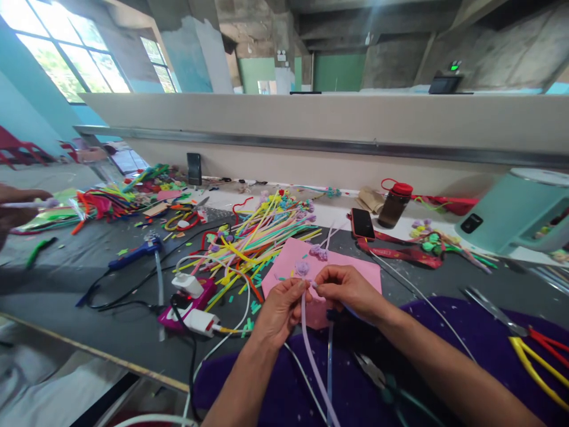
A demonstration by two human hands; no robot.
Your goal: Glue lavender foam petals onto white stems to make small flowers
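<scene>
Fine fingertip work at the upper end of a long lilac flexible stem [307, 335] – left hand [278, 311] pinches it, the rest hangs down toward the lap. Right hand [351, 290] has thumb and finger close together just beside that end; can't tell if they grip it. Both are over a pink sheet [367, 276] on the dark grey bench [57, 287], near a lilac fuzzy ball [302, 268] – next move calls for a steady left pinch, light right fingertips

Bright windows [66, 50] light the blue wall [26, 95] at left; red chairs [20, 148] stand near it. Behind the dark table [128, 323] runs a pale partition [267, 115], under grey concrete beams [355, 21].
</scene>
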